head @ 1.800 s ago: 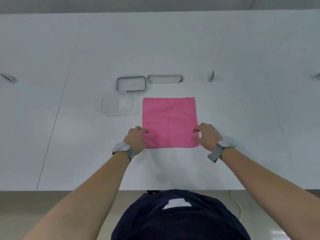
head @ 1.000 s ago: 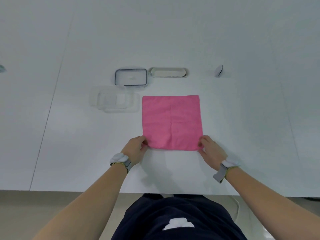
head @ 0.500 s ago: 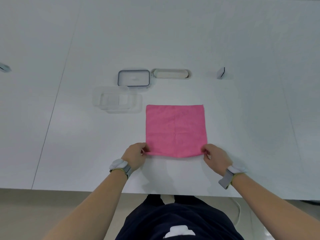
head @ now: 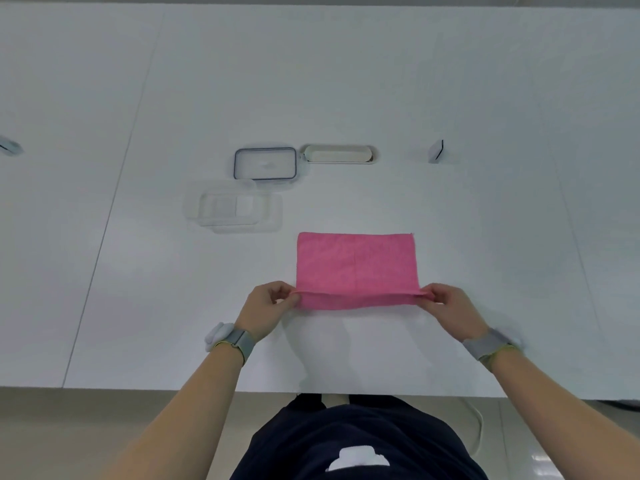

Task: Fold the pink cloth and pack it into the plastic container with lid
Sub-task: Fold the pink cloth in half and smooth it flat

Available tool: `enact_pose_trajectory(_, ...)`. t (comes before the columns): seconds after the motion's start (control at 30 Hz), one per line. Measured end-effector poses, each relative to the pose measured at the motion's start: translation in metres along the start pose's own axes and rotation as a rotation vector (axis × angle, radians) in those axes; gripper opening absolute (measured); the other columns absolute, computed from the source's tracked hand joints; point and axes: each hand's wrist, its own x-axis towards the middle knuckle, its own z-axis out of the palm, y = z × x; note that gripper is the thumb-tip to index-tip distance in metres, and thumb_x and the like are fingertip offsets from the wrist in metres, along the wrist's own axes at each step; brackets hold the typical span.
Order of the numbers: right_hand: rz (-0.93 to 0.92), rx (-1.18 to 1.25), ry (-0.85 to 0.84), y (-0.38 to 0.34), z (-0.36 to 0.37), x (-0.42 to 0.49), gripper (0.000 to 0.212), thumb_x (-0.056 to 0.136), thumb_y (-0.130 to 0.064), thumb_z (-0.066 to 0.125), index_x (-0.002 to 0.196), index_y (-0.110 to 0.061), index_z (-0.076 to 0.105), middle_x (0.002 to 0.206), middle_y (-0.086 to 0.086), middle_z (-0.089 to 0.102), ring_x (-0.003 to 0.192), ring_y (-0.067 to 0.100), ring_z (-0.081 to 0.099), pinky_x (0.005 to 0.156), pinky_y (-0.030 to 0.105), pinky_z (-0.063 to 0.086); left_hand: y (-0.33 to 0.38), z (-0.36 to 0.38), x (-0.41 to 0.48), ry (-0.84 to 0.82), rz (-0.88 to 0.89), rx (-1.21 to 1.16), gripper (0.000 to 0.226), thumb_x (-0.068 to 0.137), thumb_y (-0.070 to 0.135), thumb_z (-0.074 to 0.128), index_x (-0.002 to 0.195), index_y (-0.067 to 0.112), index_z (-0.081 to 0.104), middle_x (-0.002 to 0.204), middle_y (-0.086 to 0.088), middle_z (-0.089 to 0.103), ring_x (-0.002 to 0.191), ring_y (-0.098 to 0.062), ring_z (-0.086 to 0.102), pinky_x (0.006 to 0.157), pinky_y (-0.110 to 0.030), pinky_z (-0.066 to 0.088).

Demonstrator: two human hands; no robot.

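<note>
Both near corners of the pink cloth [head: 356,265], flat on the surface [head: 346,81] a moment ago, are now lifted, the left hand [head: 266,306] and right hand [head: 446,306] each closing a grip on one. First fold is starting; the clear container [head: 232,207] sits open beyond

Container [head: 230,211] left of cloth [head: 356,265]; lid [head: 265,163] behind.

Both hands pinching pink cloth [head: 356,265] near corners, lifted
</note>
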Motion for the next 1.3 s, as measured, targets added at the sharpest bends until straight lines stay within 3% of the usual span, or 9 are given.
enact_pose_trajectory(0.07,0.031,0.07,0.023,-0.004,-0.002,0.012,0.016,0.094,-0.011,0.074,0.08,-0.005,0.071,0.069,0.005,0.061,0.069,0.016,0.05,0.063,0.03,0.038,0.006,0.003,0.012,0.062,0.005,-0.028,0.007,0.1,0.025,0.075,0.096,0.021,0.079,0.088,-0.006,0.081,0.079,-0.009,0.071,0.085,-0.032,0.054)
enact_pose_trajectory(0.23,0.054,0.071,0.096,-0.007,0.003,0.046,0.029,0.099,-0.018,0.07,0.092,0.011,0.067,0.073,0.033,0.057,0.073,0.02,0.049,0.07,0.036,0.038,0.019,0.017,0.048,0.148,0.013,-0.045,0.013,0.106,0.03,0.064,0.105,0.019,0.069,0.078,-0.008,0.069,0.073,-0.025,0.063,0.083,-0.056,0.063)
enact_pose_trajectory(0.33,0.062,0.043,0.122,-0.007,0.007,0.063,0.032,0.1,-0.019,0.068,0.09,0.01,0.064,0.07,0.018,0.053,0.069,0.022,0.047,0.065,0.035,0.035,0.021,0.026,0.063,0.193,0.021,0.043,0.01,0.108,0.037,0.055,0.105,0.03,0.062,0.081,-0.001,0.065,0.075,-0.024,0.059,0.069,-0.045,0.06)
enact_pose_trajectory(0.4,0.073,0.048,0.133,-0.004,0.009,0.073,0.031,0.101,-0.02,0.066,0.09,0.01,0.063,0.071,0.022,0.054,0.069,0.024,0.048,0.065,0.035,0.036,0.018,0.033,0.071,0.208,0.024,0.094,0.01,0.11,0.039,0.049,0.104,0.035,0.057,0.079,0.002,0.063,0.071,-0.021,0.056,0.061,-0.034,0.048)
enact_pose_trajectory(0.57,0.084,0.062,0.147,-0.001,0.014,0.086,0.022,0.103,-0.021,0.063,0.093,-0.001,0.064,0.064,0.007,0.056,0.061,0.023,0.046,0.062,0.034,0.035,0.013,0.04,0.083,0.219,0.033,0.195,0.013,0.113,0.042,0.04,0.109,0.037,0.051,0.072,-0.001,0.062,0.061,-0.019,0.054,0.056,-0.03,0.04)
enact_pose_trajectory(0.73,0.127,0.037,0.147,0.003,0.014,0.097,0.024,0.103,-0.023,0.061,0.094,-0.001,0.062,0.071,0.01,0.062,0.062,0.024,0.052,0.063,0.035,0.038,0.016,0.043,0.098,0.232,0.034,0.267,0.017,0.113,0.043,0.039,0.112,0.031,0.05,0.078,-0.005,0.068,0.065,-0.024,0.06,0.057,-0.032,0.042)
enact_pose_trajectory(1.0,0.151,-0.103,0.19,0.014,0.018,0.095,0.038,0.102,-0.021,0.062,0.072,-0.012,0.04,0.06,0.0,0.033,0.058,0.021,0.031,0.053,0.034,0.022,0.013,0.054,0.11,0.232,-0.022,0.344,0.028,0.113,0.045,0.04,0.117,0.019,0.052,0.088,-0.005,0.07,0.077,-0.029,0.064,0.069,-0.036,0.046)
enact_pose_trajectory(1.2,0.194,-0.056,0.203,0.012,0.017,0.099,0.028,0.102,-0.026,0.064,0.084,-0.005,0.057,0.06,0.001,0.046,0.059,0.022,0.042,0.054,0.033,0.029,0.005,0.057,0.109,0.28,-0.048,0.362,0.026,0.113,0.043,0.041,0.116,0.019,0.051,0.079,0.001,0.063,0.073,-0.027,0.062,0.066,-0.036,0.043)
enact_pose_trajectory(1.3,0.208,-0.059,0.207,0.008,0.017,0.101,0.023,0.101,-0.027,0.065,0.087,-0.012,0.057,0.067,0.001,0.054,0.067,0.026,0.049,0.061,0.033,0.032,0.002,0.058,0.108,0.286,-0.064,0.374,0.023,0.113,0.044,0.039,0.114,0.023,0.048,0.08,0.003,0.062,0.073,-0.025,0.063,0.066,-0.037,0.046)
